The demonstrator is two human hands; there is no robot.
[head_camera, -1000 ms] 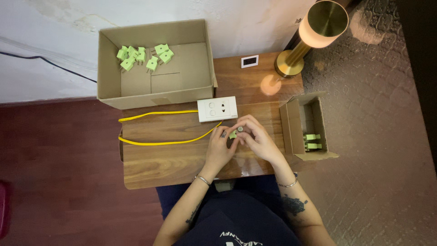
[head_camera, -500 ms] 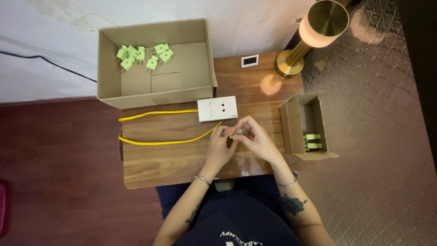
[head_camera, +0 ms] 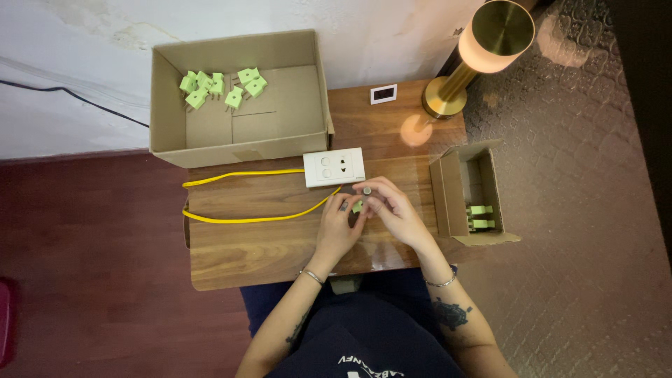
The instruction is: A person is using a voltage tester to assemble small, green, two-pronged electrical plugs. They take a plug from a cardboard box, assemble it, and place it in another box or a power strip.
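Now my left hand (head_camera: 341, 227) and right hand (head_camera: 392, 210) pinch a green plug (head_camera: 357, 206), fingers clamped; a loose grip could drop it off the tabletop (head_camera: 266, 245).

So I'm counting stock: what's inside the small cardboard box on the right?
The small cardboard box shows two light green plugs at its near end. The near wall may hide more.

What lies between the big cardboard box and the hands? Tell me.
In the head view, a white socket plate lies between the big cardboard box and the hands.

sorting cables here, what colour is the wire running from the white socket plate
Yellow. The wire loops across the wooden table from the socket plate; the head view shows it.
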